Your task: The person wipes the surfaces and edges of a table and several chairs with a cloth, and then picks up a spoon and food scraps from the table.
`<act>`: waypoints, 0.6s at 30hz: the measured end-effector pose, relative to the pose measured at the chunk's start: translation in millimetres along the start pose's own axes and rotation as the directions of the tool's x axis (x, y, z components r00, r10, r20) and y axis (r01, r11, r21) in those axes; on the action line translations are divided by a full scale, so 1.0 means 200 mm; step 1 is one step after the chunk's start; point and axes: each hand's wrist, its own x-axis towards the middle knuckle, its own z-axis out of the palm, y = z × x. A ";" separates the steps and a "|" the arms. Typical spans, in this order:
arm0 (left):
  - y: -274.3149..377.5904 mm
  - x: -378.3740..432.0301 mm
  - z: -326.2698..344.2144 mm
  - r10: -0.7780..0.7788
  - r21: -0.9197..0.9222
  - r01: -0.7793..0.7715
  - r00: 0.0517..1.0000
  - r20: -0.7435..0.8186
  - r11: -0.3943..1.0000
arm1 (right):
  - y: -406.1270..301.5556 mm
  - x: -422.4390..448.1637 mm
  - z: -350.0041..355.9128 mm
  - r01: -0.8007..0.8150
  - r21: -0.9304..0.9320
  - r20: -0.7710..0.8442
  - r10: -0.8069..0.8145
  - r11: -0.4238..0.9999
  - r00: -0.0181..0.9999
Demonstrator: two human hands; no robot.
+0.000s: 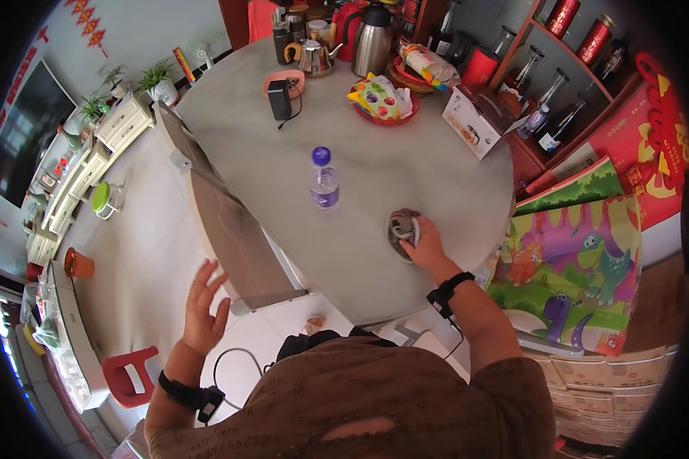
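Note:
My right hand [428,244] grips a bunched brown-and-white cloth [403,232] and presses it on the grey tabletop [356,269], right of the middle. My left hand [205,310] is raised with its fingers apart, left of the table's near edge, and holds nothing. A clear plastic bottle [325,186] with a blue cap and a purple label stands upright on the table, farther back and to the left of the cloth. Both wrists wear black straps with small devices.
Toward the back stand a steel thermos jug [372,43], a kettle [316,57], a pink bowl [298,80] beside a black adapter [279,100], a red basket [387,117] with packets, and a white-and-brown box [473,126]. A folded leaf [229,235] hangs at the left.

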 end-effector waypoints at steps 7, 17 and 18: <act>0.32 0.05 0.28 0.087 -0.239 -0.013 0.949 0.304 0.971 | -0.09 -0.07 0.05 0.217 -0.005 0.105 -0.216 0.976 0.971; 0.36 0.25 0.78 0.217 -0.388 -0.067 0.909 0.357 0.919 | -0.42 -0.04 -0.06 0.074 0.710 0.359 -0.450 0.700 0.817; 0.41 0.29 0.81 0.171 -0.357 -0.058 0.941 0.293 0.932 | -0.43 -0.02 -0.09 0.069 0.709 0.364 -0.447 0.702 0.817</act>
